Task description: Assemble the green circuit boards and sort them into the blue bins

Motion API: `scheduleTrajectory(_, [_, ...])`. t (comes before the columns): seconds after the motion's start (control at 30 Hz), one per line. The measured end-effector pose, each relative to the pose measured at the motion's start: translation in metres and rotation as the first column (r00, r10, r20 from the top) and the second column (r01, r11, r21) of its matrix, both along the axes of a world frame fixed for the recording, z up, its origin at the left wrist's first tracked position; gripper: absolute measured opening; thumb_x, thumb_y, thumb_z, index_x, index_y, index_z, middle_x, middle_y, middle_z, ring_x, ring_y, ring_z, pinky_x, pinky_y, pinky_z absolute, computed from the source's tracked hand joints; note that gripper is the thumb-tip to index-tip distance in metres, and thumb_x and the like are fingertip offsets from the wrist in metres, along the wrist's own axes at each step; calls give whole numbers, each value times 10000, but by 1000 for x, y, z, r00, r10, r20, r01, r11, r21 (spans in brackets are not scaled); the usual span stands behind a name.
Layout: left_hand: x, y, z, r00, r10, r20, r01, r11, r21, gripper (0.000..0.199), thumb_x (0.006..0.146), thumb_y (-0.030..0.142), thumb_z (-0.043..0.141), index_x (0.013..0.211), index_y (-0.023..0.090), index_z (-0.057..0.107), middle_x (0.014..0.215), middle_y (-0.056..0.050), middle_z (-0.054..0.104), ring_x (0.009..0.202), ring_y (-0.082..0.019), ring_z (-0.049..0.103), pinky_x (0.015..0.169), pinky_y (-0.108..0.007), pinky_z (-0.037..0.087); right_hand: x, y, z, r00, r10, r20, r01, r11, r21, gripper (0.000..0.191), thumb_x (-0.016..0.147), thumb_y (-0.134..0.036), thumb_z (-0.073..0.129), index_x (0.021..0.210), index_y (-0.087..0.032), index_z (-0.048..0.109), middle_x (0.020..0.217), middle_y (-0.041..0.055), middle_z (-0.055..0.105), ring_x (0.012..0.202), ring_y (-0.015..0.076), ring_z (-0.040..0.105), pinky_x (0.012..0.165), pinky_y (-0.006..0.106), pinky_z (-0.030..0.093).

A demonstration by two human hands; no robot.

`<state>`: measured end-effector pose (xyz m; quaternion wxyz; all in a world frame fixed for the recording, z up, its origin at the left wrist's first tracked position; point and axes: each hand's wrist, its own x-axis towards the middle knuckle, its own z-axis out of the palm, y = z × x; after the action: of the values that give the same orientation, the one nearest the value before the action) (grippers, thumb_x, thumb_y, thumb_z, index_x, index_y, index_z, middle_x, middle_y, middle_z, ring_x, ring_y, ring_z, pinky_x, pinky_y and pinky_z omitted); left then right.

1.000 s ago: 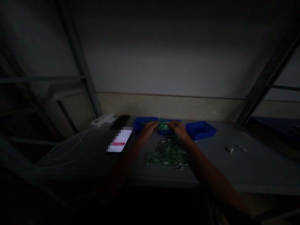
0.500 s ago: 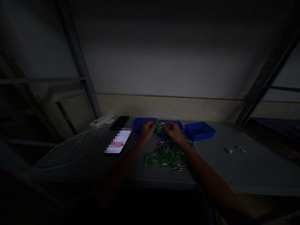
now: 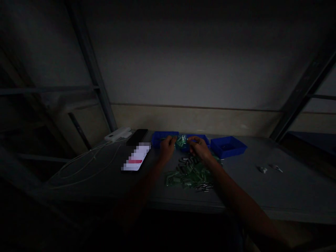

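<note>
A small, clear green plastic bag (image 3: 181, 141) is between my two hands, above the blue trays. My left hand (image 3: 167, 147) is closed in a pinch on the bag's left side. Beside the bag's right edge, my right hand (image 3: 201, 147) has thumb and forefinger pinched together; what lies between them is too small and dark to make out. Below the hands lies a heap of green plastic bags (image 3: 193, 175) mixed with dark metal pieces. Several thin metal pins (image 3: 204, 186) lie at its front edge.
Three blue trays stand along the back: a left tray (image 3: 157, 139), a middle tray (image 3: 206, 140) partly behind my hands, and a right tray (image 3: 228, 147). A lit phone (image 3: 138, 159), a dark flat object (image 3: 137, 137) and a white adapter (image 3: 118, 134) with cables lie left. Small pieces (image 3: 262, 169) lie right.
My right hand has drawn slightly away from my left, and more of the green bag shows between them. The whole view has shifted a little, so everything sits further right.
</note>
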<state>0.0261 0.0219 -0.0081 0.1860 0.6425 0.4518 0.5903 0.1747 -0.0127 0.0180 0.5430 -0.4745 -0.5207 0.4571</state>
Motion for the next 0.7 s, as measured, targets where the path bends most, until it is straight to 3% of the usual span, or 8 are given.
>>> scheduleTrajectory(0.1, [1,-1,-3,1000,8,8,-8,1000,-2,362,805,375,463,535,184,314,488,68,282,485,-81,286,504,-236,220,-1,-2,1,999,42,7,-42,998,-43,255,682,-353,580,858,-181,512,363,-83,493,260,73,366,292,170,237])
scheduleTrajectory(0.3, [10,-3,-12,1000,6,29,-5,1000,-28,386,852,409,375,536,187,363,493,46,344,490,-96,325,507,-257,214,-2,-4,4,999,45,-26,-47,996,-69,160,705,-305,591,722,-179,493,413,-47,546,305,84,466,312,166,294])
scheduleTrajectory(0.53, [16,-7,-15,983,-74,170,97,986,-132,535,856,551,268,457,197,301,440,34,272,440,-101,289,494,-274,214,10,-1,7,989,-143,-40,146,985,93,219,724,-393,565,679,-195,483,440,-48,529,356,100,475,389,209,362])
scheduleTrajectory(0.6, [17,-5,-11,947,-185,263,246,944,-222,567,838,597,254,460,190,370,433,27,312,425,-99,314,483,-268,235,11,-2,6,978,-202,51,188,960,207,276,742,-454,535,656,-197,482,462,-43,527,403,105,490,436,218,380])
scheduleTrajectory(0.7, [20,-3,-7,841,-341,419,501,783,-369,614,805,655,239,528,175,505,458,-1,429,412,-102,375,457,-262,252,8,-5,5,923,-308,231,203,899,387,344,758,-505,503,621,-189,495,497,-34,520,470,103,489,484,216,369])
